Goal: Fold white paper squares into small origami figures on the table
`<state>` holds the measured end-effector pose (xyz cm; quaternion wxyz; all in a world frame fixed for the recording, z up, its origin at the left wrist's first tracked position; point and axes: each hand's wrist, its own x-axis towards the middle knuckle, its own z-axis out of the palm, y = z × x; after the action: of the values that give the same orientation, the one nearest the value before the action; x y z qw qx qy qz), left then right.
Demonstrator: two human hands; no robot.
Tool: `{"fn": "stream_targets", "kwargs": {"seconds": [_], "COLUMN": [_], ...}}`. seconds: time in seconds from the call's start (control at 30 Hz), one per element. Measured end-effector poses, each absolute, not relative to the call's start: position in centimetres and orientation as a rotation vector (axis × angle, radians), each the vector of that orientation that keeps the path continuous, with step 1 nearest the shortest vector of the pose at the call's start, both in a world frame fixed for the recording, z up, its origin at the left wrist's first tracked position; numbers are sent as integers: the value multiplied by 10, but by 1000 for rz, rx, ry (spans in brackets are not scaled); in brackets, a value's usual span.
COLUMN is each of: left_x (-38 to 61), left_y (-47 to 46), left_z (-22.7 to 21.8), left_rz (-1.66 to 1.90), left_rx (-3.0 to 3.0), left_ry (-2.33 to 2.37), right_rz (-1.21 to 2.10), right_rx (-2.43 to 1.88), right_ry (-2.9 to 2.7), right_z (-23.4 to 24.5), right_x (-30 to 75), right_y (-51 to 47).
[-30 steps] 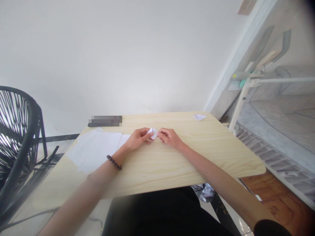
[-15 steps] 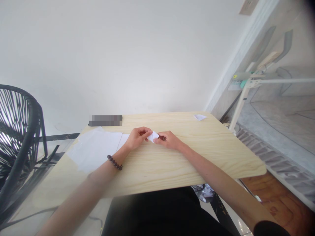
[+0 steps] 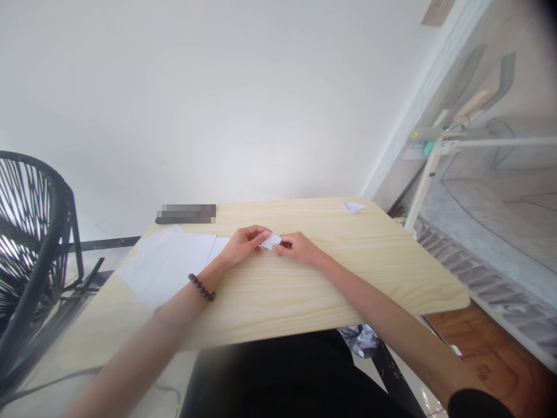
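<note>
A small folded piece of white paper (image 3: 271,241) is held between my two hands, above the middle of the table. My left hand (image 3: 245,244) pinches its left side between thumb and fingers. On its right side, the thumb and curled fingers of my right hand (image 3: 299,247) grip the paper. Fingertips hide parts of the fold. Sheets of white paper (image 3: 172,264) lie loosely overlapped on the table to the left, one edge reaching behind my left hand.
The pale wooden table (image 3: 348,284) stands against a white wall (image 3: 278,104). A folded white paper piece (image 3: 353,207) lies near its far right corner. At the back left is a dark, blurred-out object (image 3: 186,213). A black woven chair (image 3: 35,232) stands on the left.
The folded paper between my hands has tilted and now looks flatter, its lower point no longer hanging down. Both hands keep their grip, nearly in place.
</note>
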<state>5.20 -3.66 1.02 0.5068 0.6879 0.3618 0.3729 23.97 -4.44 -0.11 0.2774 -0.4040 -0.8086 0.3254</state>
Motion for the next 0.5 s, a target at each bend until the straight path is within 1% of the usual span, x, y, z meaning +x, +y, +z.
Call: {"fn": "stream_targets", "kwargs": {"seconds": [0.23,0.5], "left_x": [51,49], "left_y": [-35,-33], "left_z": [11,11], "left_rz": [973,911], "left_rx": [1661,1566], "left_ry": [940,907], "right_rz": [835,801], "right_rx": [-1060,-987], "right_ry": [-2214,-2233], "right_z": [0,2], "right_x": [240,243], "right_y": [-47,-49]}}
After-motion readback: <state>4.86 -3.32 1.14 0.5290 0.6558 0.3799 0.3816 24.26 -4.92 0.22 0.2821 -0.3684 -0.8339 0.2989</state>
